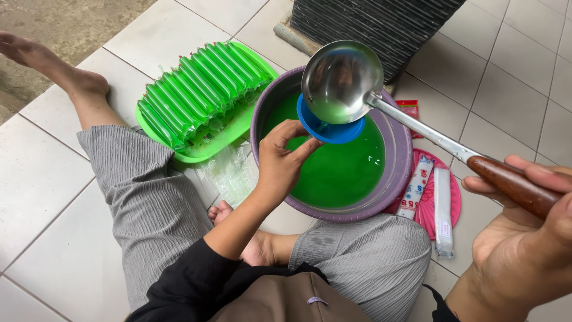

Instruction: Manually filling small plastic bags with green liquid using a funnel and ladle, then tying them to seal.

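Ladle (342,80) in right hand (524,238), tipped over funnel (329,127), apparently pouring.

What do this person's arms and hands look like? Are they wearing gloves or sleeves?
No gloves: both hands are bare, with no rings or watch showing. The left hand comes out of a black sleeve pushed up to about the elbow, so the forearm is bare. The right hand shows a bare wrist, with only a bit of black cloth near the picture's bottom edge.
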